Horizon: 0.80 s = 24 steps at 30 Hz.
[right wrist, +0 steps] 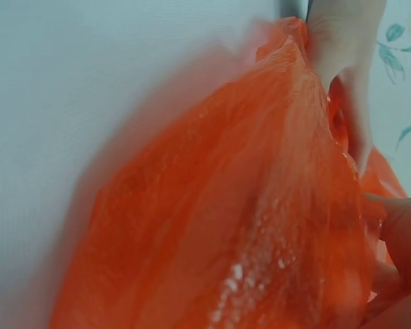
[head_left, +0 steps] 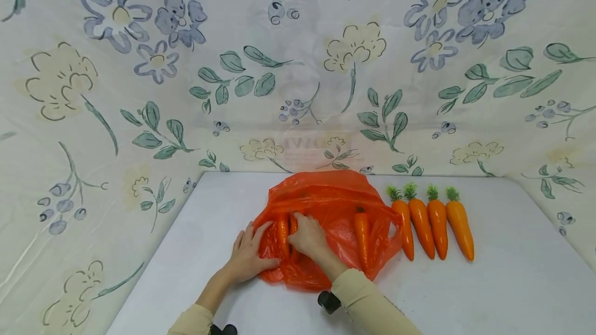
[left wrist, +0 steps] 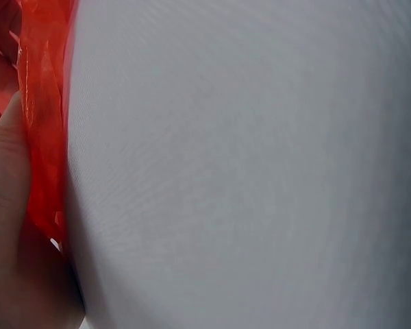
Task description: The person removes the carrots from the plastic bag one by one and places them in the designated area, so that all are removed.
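"Four carrots (head_left: 436, 229) lie in a row towards the far right corner of the surface (head_left: 503, 299). Where do we have the bag (head_left: 342, 237)?"

"Left of them, by the middle of the far edge, its right side up against the nearest carrot."

"And which step are we on?"

"We seem to be handling carrots at the bag. Our right hand (head_left: 308, 235) is bent nearly closed and looks to pinch one carrot (head_left: 293, 225) between thumb and fingers; our left hand (head_left: 247, 257) is spread wide on the bag's left side, thumb apart, gripping nothing we can make out."

"What would our next move call for?"

"A firm pinch, we'd judge, and the left hand steadying that thin film, which could drag along."

"What does the bag hold?"

"Three carrots we can count: the pinched one, another just left of it, and a third (head_left: 361, 239) in its right half. Folds could hide more."
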Each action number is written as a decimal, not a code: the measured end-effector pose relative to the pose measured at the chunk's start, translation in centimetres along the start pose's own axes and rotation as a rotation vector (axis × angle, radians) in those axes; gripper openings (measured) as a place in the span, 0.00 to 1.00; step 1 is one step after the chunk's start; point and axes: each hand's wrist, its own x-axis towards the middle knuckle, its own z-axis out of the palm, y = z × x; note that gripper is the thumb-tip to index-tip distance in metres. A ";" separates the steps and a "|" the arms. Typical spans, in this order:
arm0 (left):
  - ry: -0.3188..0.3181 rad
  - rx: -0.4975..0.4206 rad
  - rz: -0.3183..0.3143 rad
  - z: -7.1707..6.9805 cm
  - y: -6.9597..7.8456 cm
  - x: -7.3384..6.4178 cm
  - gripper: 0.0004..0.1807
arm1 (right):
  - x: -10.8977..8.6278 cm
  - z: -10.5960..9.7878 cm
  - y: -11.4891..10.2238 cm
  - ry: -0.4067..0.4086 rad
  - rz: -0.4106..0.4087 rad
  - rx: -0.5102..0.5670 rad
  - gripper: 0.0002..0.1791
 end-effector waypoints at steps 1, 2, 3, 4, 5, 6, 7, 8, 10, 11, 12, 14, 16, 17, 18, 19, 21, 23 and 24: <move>-0.001 -0.001 -0.006 0.0 0.0 0.0 0.53 | -0.1 0.0 0.0 0.000 0.002 0.004 0.31; -0.001 0.000 -0.010 0.1 -0.1 -0.1 0.52 | -0.1 0.1 0.0 -0.001 0.006 0.007 0.31; -0.004 0.001 -0.014 0.1 -0.1 -0.1 0.53 | -0.1 0.1 0.0 -0.001 0.009 0.012 0.31; -0.003 -0.001 -0.016 0.1 -0.1 -0.1 0.53 | -0.2 0.1 0.0 -0.001 0.012 0.016 0.31; -0.004 -0.003 -0.018 0.1 -0.1 -0.1 0.53 | -0.2 0.1 0.0 -0.003 0.013 0.018 0.31; -0.002 -0.004 -0.017 0.1 -0.1 -0.2 0.53 | -0.2 0.0 0.0 -0.006 0.016 0.019 0.31; 0.000 -0.003 -0.017 0.1 -0.2 -0.2 0.53 | -0.2 0.0 0.0 -0.007 0.016 0.020 0.31; 0.000 -0.002 -0.018 0.1 -0.2 -0.1 0.53 | -0.2 0.0 0.0 -0.009 0.015 0.018 0.31; -0.002 0.000 -0.021 0.0 -0.1 -0.1 0.53 | -0.2 -0.1 0.0 -0.011 0.013 0.011 0.31; -0.003 -0.001 -0.023 0.0 0.0 -0.1 0.53 | -0.2 -0.1 0.0 -0.012 0.012 0.006 0.30; -0.004 -0.003 -0.025 0.0 0.0 -0.1 0.53 | -0.2 -0.2 0.0 -0.015 0.012 0.001 0.30; -0.007 -0.005 -0.031 -0.1 0.1 0.0 0.53 | -0.2 -0.3 0.1 -0.019 0.009 -0.008 0.30; -0.010 -0.006 -0.031 -0.1 0.2 0.0 0.53 | -0.2 -0.4 0.2 -0.025 0.005 -0.006 0.30; -0.010 -0.007 -0.031 -0.1 0.2 0.0 0.53 | -0.2 -0.5 0.3 -0.029 0.002 -0.003 0.30; -0.009 -0.006 -0.030 -0.1 0.2 0.0 0.53 | -0.2 -0.6 0.3 -0.033 0.001 0.001 0.30; -0.009 -0.004 -0.029 -0.1 0.2 0.0 0.53 | -0.3 -0.7 0.3 -0.036 0.000 0.010 0.30; -0.007 -0.003 -0.027 -0.1 0.3 0.0 0.53 | -0.4 -0.9 0.4 -0.041 0.001 0.029 0.30; -0.006 -0.004 -0.028 -0.1 0.2 0.0 0.53 | -0.4 -1.1 0.4 -0.046 0.004 0.049 0.30; -0.006 -0.007 -0.029 -0.1 0.2 0.0 0.53 | -0.5 -1.2 0.4 -0.048 0.006 0.060 0.30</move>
